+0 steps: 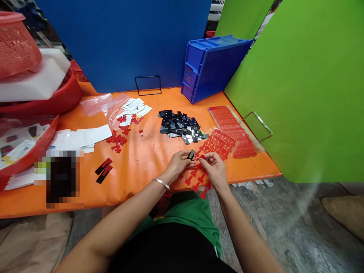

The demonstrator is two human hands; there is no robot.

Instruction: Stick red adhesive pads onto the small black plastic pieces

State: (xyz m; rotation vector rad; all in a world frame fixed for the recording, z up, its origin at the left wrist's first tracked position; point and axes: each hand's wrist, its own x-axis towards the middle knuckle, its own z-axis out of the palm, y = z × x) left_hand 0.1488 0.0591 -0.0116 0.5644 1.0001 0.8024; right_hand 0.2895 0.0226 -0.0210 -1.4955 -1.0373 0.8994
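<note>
My left hand (176, 165) is closed around a small flat black piece (191, 154), holding it just above the table's front edge. Beside it, my right hand (216, 168) pinches a small red cut-out piece (201, 157) between thumb and finger, close to the black one. Under and behind both hands lies a sheet of red T-shaped cut-outs (220, 143), its near end hanging over the edge. A pile of black flat pieces (179, 126) sits beyond my hands. To the left, two black strips with red parts on them (104, 170) lie side by side.
Loose red scraps (117, 141) and printed papers (133, 107) lie left of the pile. More red sheets (231, 131) rest at right. A blue crate (217, 68) stands at the back, between blue (127, 41) and green panels (307, 94). Red baskets (18, 45) crowd the left.
</note>
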